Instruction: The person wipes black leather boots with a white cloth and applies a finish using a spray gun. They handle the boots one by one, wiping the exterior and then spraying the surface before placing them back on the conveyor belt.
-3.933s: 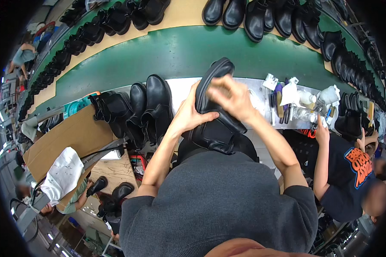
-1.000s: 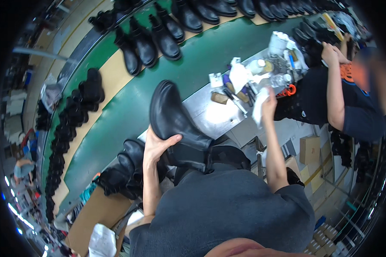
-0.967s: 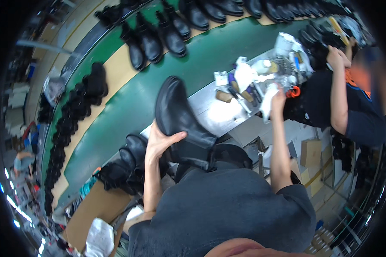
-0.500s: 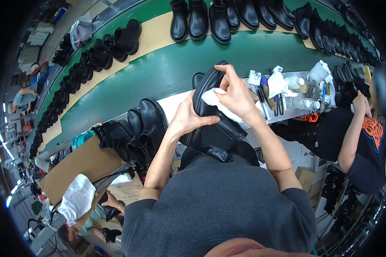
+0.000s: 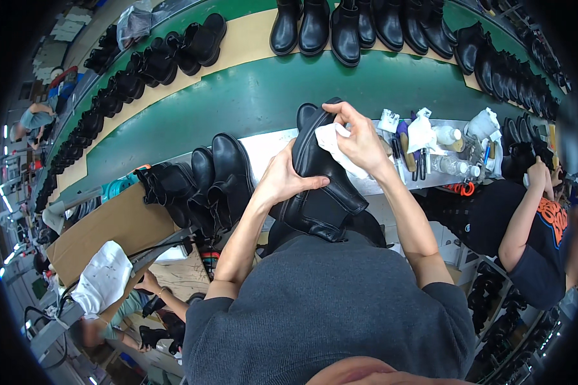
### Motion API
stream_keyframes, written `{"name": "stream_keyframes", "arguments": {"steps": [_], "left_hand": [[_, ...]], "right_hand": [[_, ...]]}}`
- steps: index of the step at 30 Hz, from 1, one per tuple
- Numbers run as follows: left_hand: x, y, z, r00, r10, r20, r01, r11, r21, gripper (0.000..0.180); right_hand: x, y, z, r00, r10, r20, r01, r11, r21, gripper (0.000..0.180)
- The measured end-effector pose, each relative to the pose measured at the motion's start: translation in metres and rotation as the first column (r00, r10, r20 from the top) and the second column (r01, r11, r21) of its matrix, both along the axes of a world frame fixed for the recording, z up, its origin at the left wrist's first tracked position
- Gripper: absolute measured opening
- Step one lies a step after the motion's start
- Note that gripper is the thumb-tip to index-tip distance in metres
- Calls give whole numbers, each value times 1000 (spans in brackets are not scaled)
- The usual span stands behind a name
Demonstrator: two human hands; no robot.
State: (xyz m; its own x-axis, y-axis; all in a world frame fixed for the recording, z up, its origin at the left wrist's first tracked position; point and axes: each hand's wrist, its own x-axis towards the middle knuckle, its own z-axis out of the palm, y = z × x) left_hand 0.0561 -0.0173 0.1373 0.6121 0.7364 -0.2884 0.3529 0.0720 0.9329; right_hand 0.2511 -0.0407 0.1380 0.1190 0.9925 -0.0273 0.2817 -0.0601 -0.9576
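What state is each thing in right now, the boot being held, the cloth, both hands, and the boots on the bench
black boot: lifted, tilted, sole edge up.
white cloth: crumpled, pressed on the boot.
left hand: gripping the boot's side.
right hand: closed on the cloth.
boots on the bench: upright, untouched.

dark grey knit top — sleeves pushed above elbows, forearms bare, no gloves

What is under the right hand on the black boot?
A white cloth lies under the right hand, pressed on the black boot that the left hand steadies. The cloth's middle and the leather beneath are covered.
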Motion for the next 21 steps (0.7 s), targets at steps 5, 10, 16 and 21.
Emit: {"name": "stream_keyframes", "arguments": {"steps": [5, 10, 16, 21], "left_hand": [[0, 0, -1, 1000, -20, -7, 19, 999, -33, 88], [-3, -4, -10, 997, 6, 75, 0, 997, -81, 87], [-6, -5, -15, 997, 12, 81, -7, 998, -60, 88], [-9, -6, -16, 994, 26, 106, -19, 997, -69, 89]], "right_hand": [[-14, -10, 11, 980, 9, 199, -11, 1000, 5, 43], [1, -3, 3, 989, 61, 135, -67, 997, 35, 42], [-7, -7, 3, 961, 92, 262, -128, 984, 124, 45], [-1, -4, 1, 946, 155, 285, -202, 969, 144, 45]]}}
